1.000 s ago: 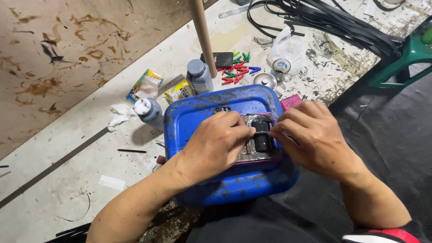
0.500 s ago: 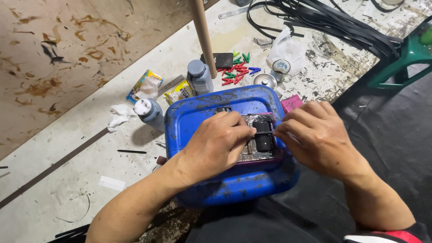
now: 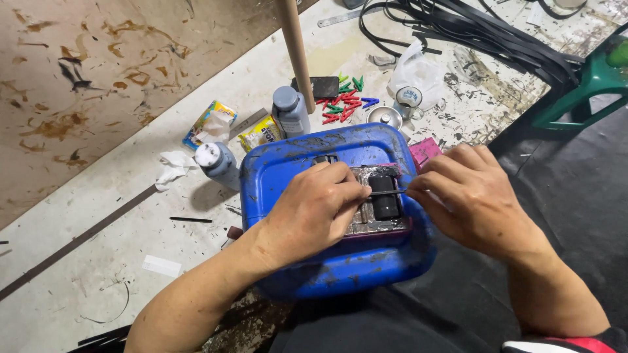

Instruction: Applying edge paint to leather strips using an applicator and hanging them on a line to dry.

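Observation:
A blue plastic jerrycan (image 3: 288, 170) lies on its side in front of me and serves as a work surface. On it rests a small metal-and-black part (image 3: 384, 199) on a pinkish pad. My left hand (image 3: 314, 212) presses down beside the part, its fingertips pinching one end of a thin black strip (image 3: 386, 193). My right hand (image 3: 468, 196) pinches the strip's other end, so the strip runs taut across the black part between both hands.
Two grey bottles (image 3: 290, 111) (image 3: 216, 162), snack wrappers (image 3: 209, 124), coloured pegs (image 3: 343, 104), a black phone (image 3: 320, 86), a wooden pole (image 3: 296, 46), a bundle of black strips (image 3: 484, 33) and a green stool (image 3: 589, 78) lie about the stained floor.
My right hand has drawn slightly to the right, and the thin black strip now shows stretched between both hands over the black part.

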